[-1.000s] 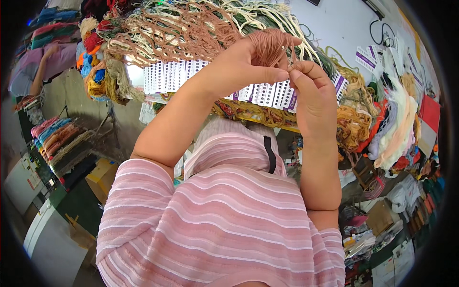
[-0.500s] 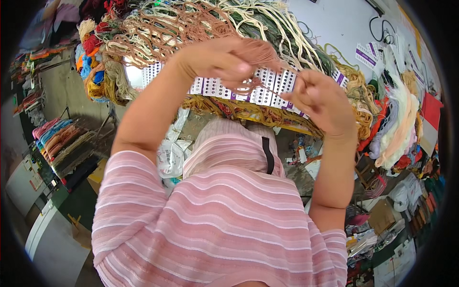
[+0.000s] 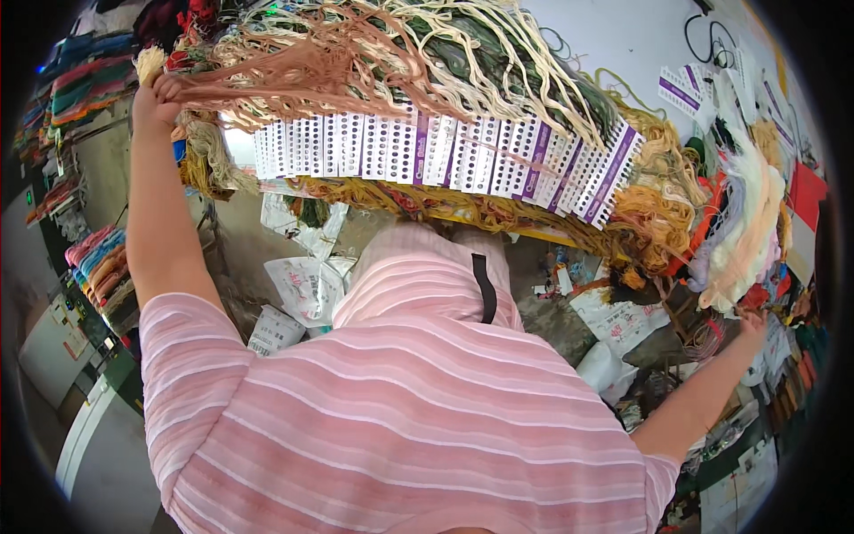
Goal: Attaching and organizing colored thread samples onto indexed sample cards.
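My left hand is closed round one end of a brown thread skein, out at the far left. The skein's strands fan from that fist to the right, above a pile of cream and dark green yarn. My right hand is stretched out low at the far right, its fingers bent and close together. A faint, blurred brown thread slants from the skein across the cards toward this hand. Its last stretch cannot be made out.
A row of white and purple punched cards lies along the table's near edge. Ochre yarn heaps at its right end. Pale hanks hang at the right. White plastic bags lie on the floor, and folded coloured stacks stand left.
Both hands were close together over the cards with the bunched brown thread. They have spread wide apart, left hand to the far left, right hand to the lower right, and the skein is drawn out.
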`<state>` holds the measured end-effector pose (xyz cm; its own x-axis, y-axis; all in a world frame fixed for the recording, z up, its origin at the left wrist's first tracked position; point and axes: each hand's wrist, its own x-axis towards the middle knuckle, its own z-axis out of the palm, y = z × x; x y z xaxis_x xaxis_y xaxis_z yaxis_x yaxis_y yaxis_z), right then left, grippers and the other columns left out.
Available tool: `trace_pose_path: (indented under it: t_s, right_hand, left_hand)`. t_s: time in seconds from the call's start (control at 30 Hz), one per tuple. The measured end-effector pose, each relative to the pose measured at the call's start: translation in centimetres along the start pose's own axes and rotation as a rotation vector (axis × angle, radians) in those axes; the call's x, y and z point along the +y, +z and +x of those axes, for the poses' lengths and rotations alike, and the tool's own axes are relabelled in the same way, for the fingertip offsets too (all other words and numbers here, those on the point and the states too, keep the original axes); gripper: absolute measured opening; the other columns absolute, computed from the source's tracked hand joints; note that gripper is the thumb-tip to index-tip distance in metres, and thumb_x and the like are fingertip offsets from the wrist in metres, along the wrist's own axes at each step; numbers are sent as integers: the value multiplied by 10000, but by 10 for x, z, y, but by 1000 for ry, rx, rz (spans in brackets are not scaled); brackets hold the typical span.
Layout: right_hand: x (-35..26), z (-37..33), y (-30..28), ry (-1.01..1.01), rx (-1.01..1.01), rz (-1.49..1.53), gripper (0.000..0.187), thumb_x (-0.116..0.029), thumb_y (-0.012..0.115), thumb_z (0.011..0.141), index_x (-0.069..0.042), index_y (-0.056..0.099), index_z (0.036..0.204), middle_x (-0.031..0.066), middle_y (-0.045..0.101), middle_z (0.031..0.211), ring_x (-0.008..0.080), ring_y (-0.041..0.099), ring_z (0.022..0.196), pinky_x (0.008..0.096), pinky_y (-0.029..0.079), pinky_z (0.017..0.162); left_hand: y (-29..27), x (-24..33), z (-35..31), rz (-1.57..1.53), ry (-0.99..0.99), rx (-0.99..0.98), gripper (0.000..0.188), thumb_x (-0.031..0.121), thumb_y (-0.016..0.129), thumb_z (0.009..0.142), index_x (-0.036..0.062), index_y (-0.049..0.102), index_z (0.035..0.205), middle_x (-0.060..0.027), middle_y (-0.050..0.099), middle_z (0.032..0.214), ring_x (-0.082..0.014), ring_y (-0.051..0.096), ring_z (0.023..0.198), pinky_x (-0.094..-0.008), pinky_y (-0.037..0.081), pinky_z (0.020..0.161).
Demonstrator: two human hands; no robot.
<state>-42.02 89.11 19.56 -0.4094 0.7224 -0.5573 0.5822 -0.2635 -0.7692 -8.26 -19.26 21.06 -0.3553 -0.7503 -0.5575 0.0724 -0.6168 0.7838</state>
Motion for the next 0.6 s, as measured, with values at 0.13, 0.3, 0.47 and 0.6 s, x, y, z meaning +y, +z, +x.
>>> trace_pose_path:
  t_s: [0.13, 0.3, 0.47, 0.6]
  right_hand:
    - [60, -70, 96, -269, -357, -148, 156, -187, 529, 928, -100, 552, 801, -55, 276, 574, 52, 270, 472, 206, 260, 410]
    - [110, -110, 121, 25, -663, -52, 298, -134, 536, 935, -38, 548, 1217, -59, 236, 595, 54, 234, 465, 200, 206, 409]
    - [17, 76, -42, -4, -361, -64, 361, -146, 417, 973, -60, 478, 1318, -62, 236, 572, 59, 213, 446, 199, 208, 410]
    - [-112, 105, -98, -245, -119, -66, 309, -114, 392, 958, -72, 523, 1235, -44, 271, 577, 68, 245, 444, 211, 227, 412]
  left_hand:
    - [108, -129, -91, 453, -3, -79, 286, 221, 461, 978, 90, 520, 731, 56, 296, 523, -71, 250, 409, -233, 249, 405]
    - [85, -188, -67, 357, -301, -413, 186, 214, 539, 941, 84, 547, 807, 72, 368, 535, -34, 274, 424, -201, 232, 355]
    - [-42, -27, 28, 282, -98, -6, 146, 132, 463, 952, 19, 553, 968, 53, 368, 615, -55, 288, 453, -216, 258, 411]
    - [-129, 56, 42, -76, 19, -202, 201, 119, 414, 962, 86, 433, 764, 39, 326, 559, -102, 295, 459, -246, 287, 469]
